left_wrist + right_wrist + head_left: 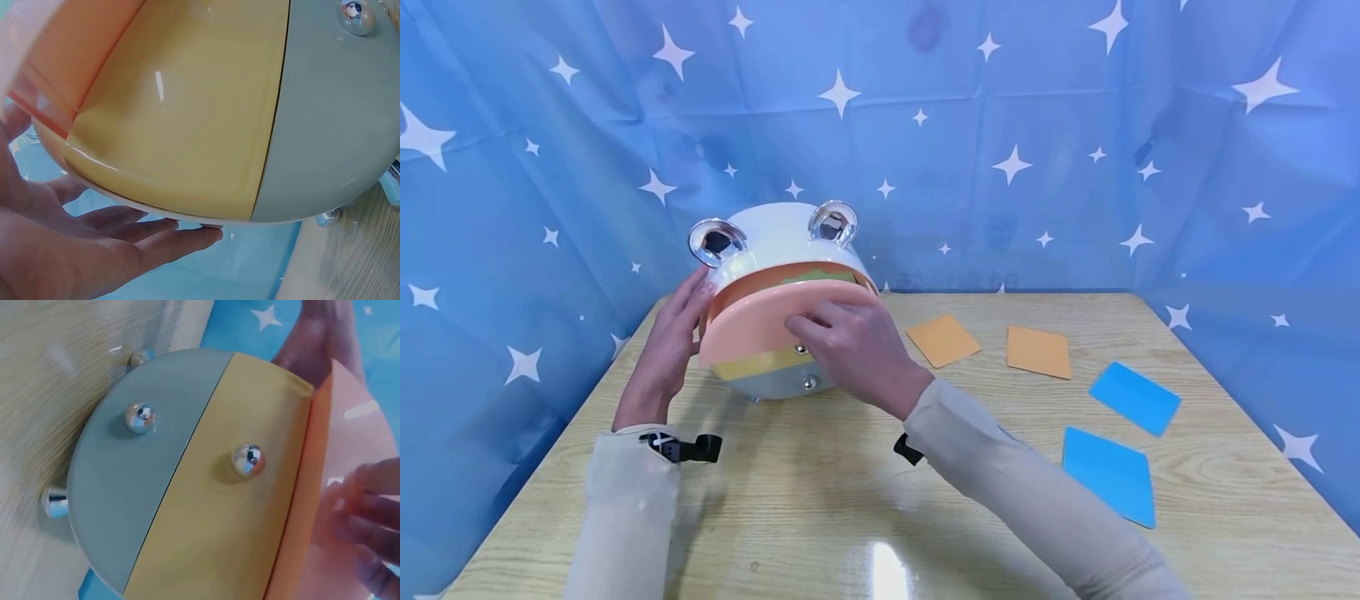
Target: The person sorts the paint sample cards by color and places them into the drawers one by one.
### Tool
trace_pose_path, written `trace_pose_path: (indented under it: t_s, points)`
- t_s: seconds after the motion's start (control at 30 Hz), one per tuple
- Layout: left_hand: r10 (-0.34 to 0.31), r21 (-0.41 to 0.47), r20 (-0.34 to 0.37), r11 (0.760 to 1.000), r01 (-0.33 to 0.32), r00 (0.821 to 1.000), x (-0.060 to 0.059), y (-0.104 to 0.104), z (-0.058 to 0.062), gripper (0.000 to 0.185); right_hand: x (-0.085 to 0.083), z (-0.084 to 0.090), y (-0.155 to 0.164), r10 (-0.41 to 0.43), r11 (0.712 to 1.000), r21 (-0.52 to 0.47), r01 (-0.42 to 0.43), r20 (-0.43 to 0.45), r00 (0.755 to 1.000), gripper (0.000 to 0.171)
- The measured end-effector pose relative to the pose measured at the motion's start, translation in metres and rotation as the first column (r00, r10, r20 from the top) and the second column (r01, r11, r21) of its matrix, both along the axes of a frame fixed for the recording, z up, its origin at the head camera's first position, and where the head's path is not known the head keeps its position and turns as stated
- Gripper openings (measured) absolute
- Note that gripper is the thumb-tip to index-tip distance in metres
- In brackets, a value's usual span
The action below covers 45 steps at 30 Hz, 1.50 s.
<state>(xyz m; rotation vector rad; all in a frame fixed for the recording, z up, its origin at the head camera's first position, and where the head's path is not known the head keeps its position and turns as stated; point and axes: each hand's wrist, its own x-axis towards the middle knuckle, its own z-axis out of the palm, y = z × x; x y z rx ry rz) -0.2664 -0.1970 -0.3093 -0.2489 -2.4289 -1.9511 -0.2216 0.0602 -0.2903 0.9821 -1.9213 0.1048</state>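
Note:
A round white box (775,237) with two chrome ears lies tilted on the wooden table (820,517), its stacked drawers facing me. The pink drawer (745,329) sticks out past the yellow drawer (752,364) and the grey drawer (775,382). My left hand (673,333) lies with straight fingers (137,240) against the box's left side. My right hand (857,346) rests on the pink drawer's front (337,487), fingers (369,512) laid on it. Chrome knobs show on the yellow drawer (248,459) and the grey drawer (140,417); the pink one's knob is hidden.
Two orange cards (943,340) (1038,352) and two blue cards (1135,398) (1108,475) lie flat on the table to the right of the box. Blue star-printed cloth (1000,125) hangs behind and along both sides.

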Motion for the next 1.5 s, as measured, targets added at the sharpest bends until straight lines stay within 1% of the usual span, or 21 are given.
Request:
trace_pose_path:
  t_s: [0.1,0.2,0.37,0.6,0.73,1.1,1.37,1.5]
  points:
    - [0.000,0.001,0.002,1.000,0.000,1.000,0.000,0.000,0.000,0.070,-0.005,0.003,-0.001,-0.039,0.999,0.009,0.039,0.039,0.998,0.016]
    - [-0.001,0.000,-0.001,1.000,0.001,1.000,0.000,0.000,0.000,0.069,-0.009,0.005,-0.003,-0.055,0.998,0.008,0.054,0.057,0.997,0.018]
    - [-0.001,-0.003,-0.006,1.000,0.001,1.000,0.001,0.000,0.001,0.069,-0.015,0.004,-0.006,-0.061,0.998,0.001,0.061,0.052,0.997,0.020]
    - [-0.003,0.011,-0.009,1.000,0.003,1.000,0.001,0.001,-0.001,0.067,-0.020,0.002,-0.007,-0.080,0.997,-0.005,0.080,0.057,0.995,0.019]
    - [0.000,0.008,-0.014,1.000,0.000,1.000,0.001,0.001,-0.001,0.067,-0.022,0.002,-0.008,-0.083,0.996,-0.012,0.084,0.046,0.995,0.020]
    - [0.006,0.009,0.002,1.000,-0.006,1.000,0.000,0.001,-0.002,0.067,-0.028,0.001,-0.010,-0.087,0.996,-0.024,0.089,0.048,0.995,0.022]
    - [0.009,0.006,-0.002,1.000,-0.009,1.000,0.000,0.000,-0.003,0.067,-0.027,-0.001,-0.010,-0.100,0.995,-0.009,0.101,0.071,0.992,0.019]
    - [0.007,0.009,-0.006,1.000,-0.007,1.000,0.000,-0.001,-0.003,0.067,-0.022,-0.005,-0.009,-0.112,0.994,0.005,0.112,0.118,0.987,0.024]
